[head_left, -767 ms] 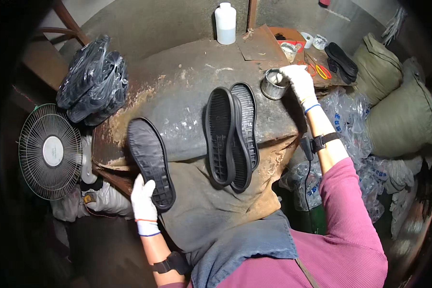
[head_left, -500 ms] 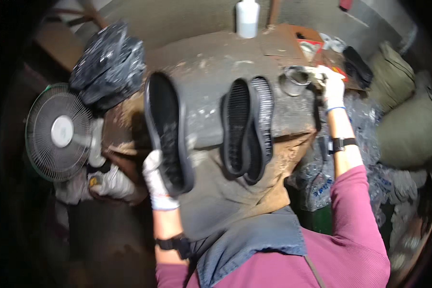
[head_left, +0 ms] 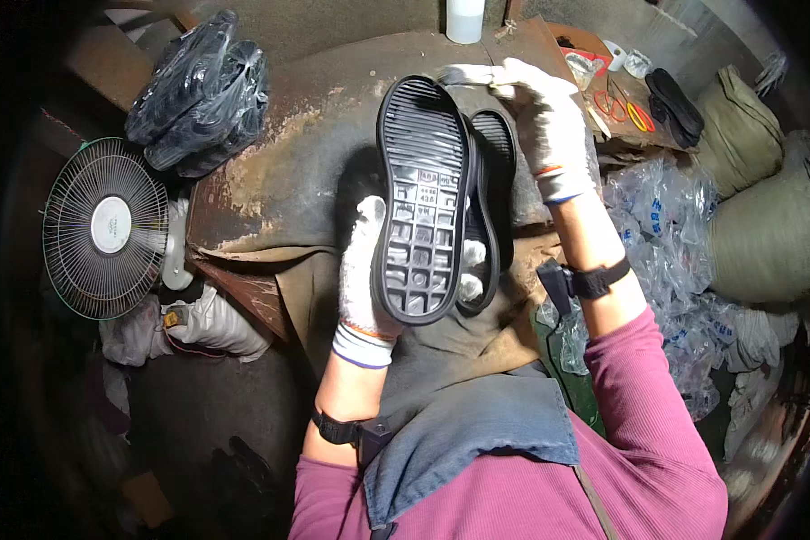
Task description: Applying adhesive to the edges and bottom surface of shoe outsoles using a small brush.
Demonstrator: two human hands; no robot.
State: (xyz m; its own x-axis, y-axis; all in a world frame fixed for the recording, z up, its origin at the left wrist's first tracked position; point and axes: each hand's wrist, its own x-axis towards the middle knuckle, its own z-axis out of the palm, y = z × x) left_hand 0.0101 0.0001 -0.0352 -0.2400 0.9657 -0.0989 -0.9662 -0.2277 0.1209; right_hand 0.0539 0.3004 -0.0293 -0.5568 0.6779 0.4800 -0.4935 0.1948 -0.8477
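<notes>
My left hand, in a white knit glove, grips a black shoe sole upright, its ribbed and gridded inner face toward me. Its fingertips come out past the sole's right edge. Just behind and to the right stands another black sole, partly covered by the first. My right hand, gloved too, is closed on a brush with pale bristles, held at the top of the front sole. The metal can seen earlier is hidden now.
The worn bench spans the middle. A black plastic bag and a fan stand left. A white bottle is at the back. Scissors, dark soles, clear plastic bags and green sacks lie right.
My right hand has moved left from the metal can, bringing the brush to the sole. My left hand has shifted right with its sole, which now overlaps the sole behind.
</notes>
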